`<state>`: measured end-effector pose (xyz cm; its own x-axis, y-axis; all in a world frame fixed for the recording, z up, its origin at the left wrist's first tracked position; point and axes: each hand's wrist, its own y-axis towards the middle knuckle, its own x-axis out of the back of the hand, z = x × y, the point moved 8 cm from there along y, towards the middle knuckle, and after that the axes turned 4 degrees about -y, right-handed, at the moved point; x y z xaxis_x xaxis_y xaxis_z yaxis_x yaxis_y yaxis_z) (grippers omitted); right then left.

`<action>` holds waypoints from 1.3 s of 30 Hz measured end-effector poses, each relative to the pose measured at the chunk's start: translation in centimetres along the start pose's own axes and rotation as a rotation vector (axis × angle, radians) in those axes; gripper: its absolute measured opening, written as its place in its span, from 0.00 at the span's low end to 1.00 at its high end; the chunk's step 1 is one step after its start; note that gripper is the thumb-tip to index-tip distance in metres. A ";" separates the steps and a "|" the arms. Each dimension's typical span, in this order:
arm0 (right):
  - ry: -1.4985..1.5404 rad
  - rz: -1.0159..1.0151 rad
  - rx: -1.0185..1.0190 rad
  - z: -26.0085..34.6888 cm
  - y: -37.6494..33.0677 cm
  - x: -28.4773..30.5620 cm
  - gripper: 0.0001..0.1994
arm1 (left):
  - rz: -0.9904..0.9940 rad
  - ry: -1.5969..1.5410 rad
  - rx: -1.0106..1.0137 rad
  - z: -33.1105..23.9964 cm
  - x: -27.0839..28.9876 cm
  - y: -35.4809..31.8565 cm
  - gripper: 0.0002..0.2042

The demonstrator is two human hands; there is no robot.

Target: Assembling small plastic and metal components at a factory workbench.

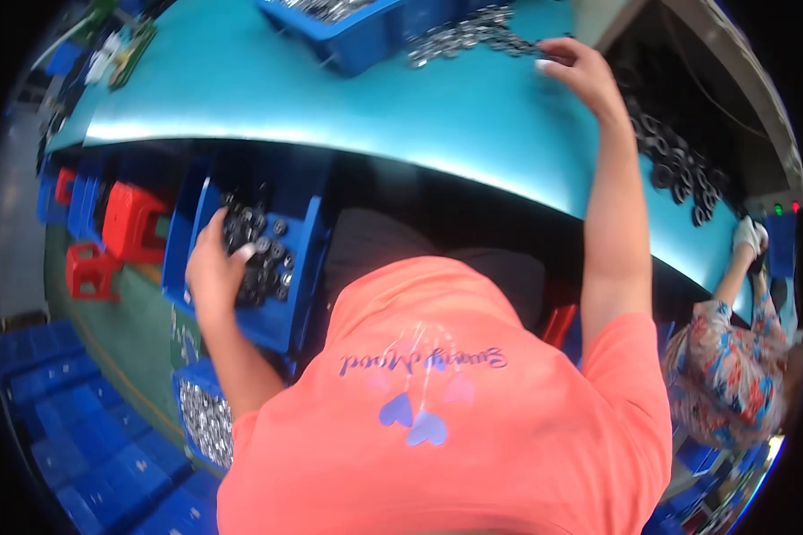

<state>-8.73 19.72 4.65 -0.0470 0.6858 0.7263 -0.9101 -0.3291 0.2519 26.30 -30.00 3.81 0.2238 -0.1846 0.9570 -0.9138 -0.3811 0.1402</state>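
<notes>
My left hand (214, 270) reaches into a blue bin (287, 328) at the left, below the table edge. Its thumb and fingers are spread at the side of a heap of small black ring-shaped parts (260, 259), and I see nothing held in them. Out over the teal tabletop (366, 111), my right hand (584, 76) is at the right end of a strip of small shiny metal parts (464, 37). Its fingers are bent, with a gap between thumb and forefinger. The fingertips touch or nearly touch the strip's dark end; blur hides which.
A blue tub of metal parts (352, 40) stands at the table's far side. Black rings (674, 160) lie in a row at the right. Red stools (132, 221), stacked blue crates (98, 437) and a box of shiny parts (207, 419) are leftward. A gloved co-worker (732, 374) sits right.
</notes>
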 end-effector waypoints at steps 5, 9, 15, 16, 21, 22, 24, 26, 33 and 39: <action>1.331 0.153 -0.027 4.0 -0.1 -2.1 0.25 | -0.004 -0.449 -0.103 -6.9 0.3 3.5 0.23; 1.381 0.259 -0.136 4.2 -1.3 -4.5 0.26 | -0.090 -0.648 -0.716 -25.6 1.2 5.8 0.22; 1.467 0.395 -0.108 5.0 -1.3 -6.4 0.24 | -0.082 -0.794 -0.805 -37.8 -3.0 12.4 0.30; 1.518 0.447 -0.077 5.3 -1.2 -6.4 0.23 | -0.083 -0.801 -0.808 -38.6 -4.0 13.1 0.31; 1.340 0.239 -0.233 3.5 -0.2 -6.3 0.19 | -0.073 -0.979 -0.754 -39.2 -6.5 15.1 0.21; 1.099 0.110 -0.256 2.0 0.3 -5.9 0.18 | -0.076 -0.984 -0.733 -38.8 -7.2 15.5 0.22; 0.646 -0.113 -0.269 -0.2 0.9 -4.2 0.15 | -0.088 -0.994 -0.686 -37.9 -8.5 16.6 0.23; 0.168 -0.241 -0.171 0.3 1.6 -2.2 0.15 | -0.063 -1.005 -0.640 -37.1 -9.0 17.3 0.24; -0.695 -0.197 -0.036 0.5 4.1 -2.4 0.17 | -0.092 -1.043 -0.688 -36.7 -8.9 17.4 0.24; -0.649 -0.231 -0.035 -0.8 3.4 -3.7 0.14 | -0.097 -1.041 -0.671 -36.5 -9.0 17.6 0.25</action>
<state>-12.01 16.61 2.35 0.3957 0.2051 0.8952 -0.8803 -0.1930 0.4334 -4.16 -2.01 6.89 0.1821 -0.9293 0.3214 -0.8027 0.0483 0.5945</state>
